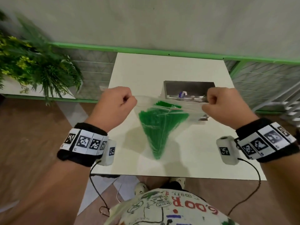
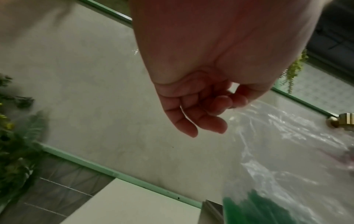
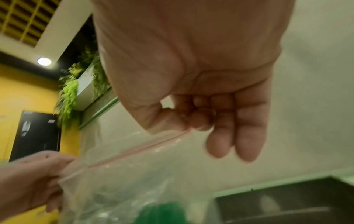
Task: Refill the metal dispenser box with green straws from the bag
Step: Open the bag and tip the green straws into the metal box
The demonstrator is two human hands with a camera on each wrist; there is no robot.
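A clear plastic zip bag (image 1: 191, 109) hangs between my two hands above the white table (image 1: 186, 153), with a bundle of green straws (image 1: 159, 125) standing in it. My left hand (image 1: 121, 101) pinches the bag's top left corner. My right hand (image 1: 219, 103) pinches the top right corner by the pink zip strip (image 3: 138, 151). Behind the bag stands the open metal dispenser box (image 1: 189, 89). In the left wrist view the left hand (image 2: 216, 106) holds the bag (image 2: 277, 144) over the straws (image 2: 254, 210). In the right wrist view the right hand (image 3: 193, 121) pinches the bag (image 3: 124, 189) near the box (image 3: 287, 200).
A green rail (image 1: 146, 49) and a grey wall run behind the table. Leafy plants (image 1: 32, 62) fill a planter at the left. A metal rack (image 1: 290, 106) sits at the right edge. Wooden floor surrounds the table.
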